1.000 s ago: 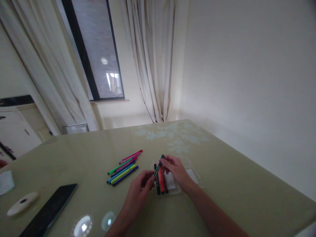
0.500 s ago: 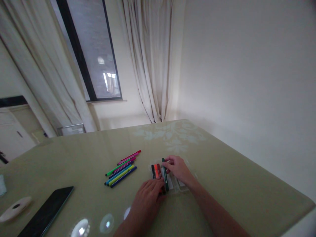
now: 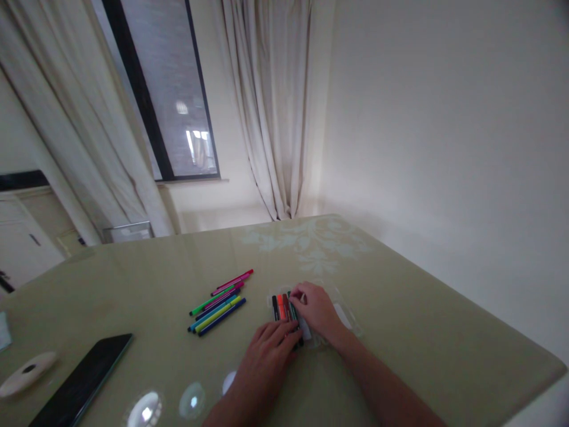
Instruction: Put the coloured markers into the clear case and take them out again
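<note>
A clear plastic case (image 3: 314, 341) lies open on the table beneath my hands. Side by side in it are a black marker (image 3: 275, 308), an orange marker (image 3: 281, 306), a brown marker (image 3: 286, 305) and a dark green marker (image 3: 294, 315). My right hand (image 3: 319, 311) pinches around the upper end of the green one, which rests against or close beside the brown one. My left hand (image 3: 270, 350) lies over the lower ends of the row, fingers stretched out and covering part of them.
Several coloured felt-tip pens (image 3: 217, 305) lie in a loose bunch left of the case. A black phone or tablet (image 3: 84, 379) and a whitish oval object (image 3: 27, 373) are at the left on the pale table (image 3: 400, 296). A wall (image 3: 444, 148) borders the table's right side.
My right hand has shifted left with the green marker, bringing it from a gap away to alongside the brown one. My left hand has stayed almost in place.
</note>
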The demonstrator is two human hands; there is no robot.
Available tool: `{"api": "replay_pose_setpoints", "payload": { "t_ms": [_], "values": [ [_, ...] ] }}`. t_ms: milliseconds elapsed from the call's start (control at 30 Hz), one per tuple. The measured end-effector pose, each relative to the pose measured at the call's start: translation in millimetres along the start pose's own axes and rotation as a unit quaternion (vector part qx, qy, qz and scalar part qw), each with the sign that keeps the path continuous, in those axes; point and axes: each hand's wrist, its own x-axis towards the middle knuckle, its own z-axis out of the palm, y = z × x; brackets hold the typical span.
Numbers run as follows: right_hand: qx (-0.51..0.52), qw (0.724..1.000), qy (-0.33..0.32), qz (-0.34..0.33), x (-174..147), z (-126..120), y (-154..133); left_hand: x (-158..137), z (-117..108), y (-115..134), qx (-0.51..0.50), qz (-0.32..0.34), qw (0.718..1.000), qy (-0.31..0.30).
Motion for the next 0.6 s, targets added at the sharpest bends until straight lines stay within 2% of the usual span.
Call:
{"api": "replay_pose_setpoints", "payload": {
  "t_ms": [200,300,367,433,500,600],
  "values": [
    [-0.031,0.999,-0.022,0.003,-1.9,-4.5,1.5,3.2,-7.5,7.3,-0.056,-0.010,0.998,-0.001],
    [-0.003,1.000,-0.015,-0.011,-0.4,-5.4,6.1,4.6,-17.7,-2.4,-0.087,-0.030,0.996,0.018],
    [0.019,1.000,-0.002,-0.009,1.2,-6.3,8.8,3.5,-28.4,-19.2,-0.070,-0.107,0.990,0.057],
    [0.031,0.999,0.013,-0.010,2.3,-7.2,9.6,-1.1,-40.6,-40.9,0.017,-0.227,0.969,0.099],
    [0.039,0.999,0.025,-0.014,2.5,-8.0,8.5,-8.5,-51.3,-61.0,0.119,-0.309,0.939,0.090],
    [0.050,0.998,0.036,-0.025,1.6,-8.5,5.0,-18.2,-59.0,-76.8,0.171,-0.354,0.918,0.045]
  ]
}}
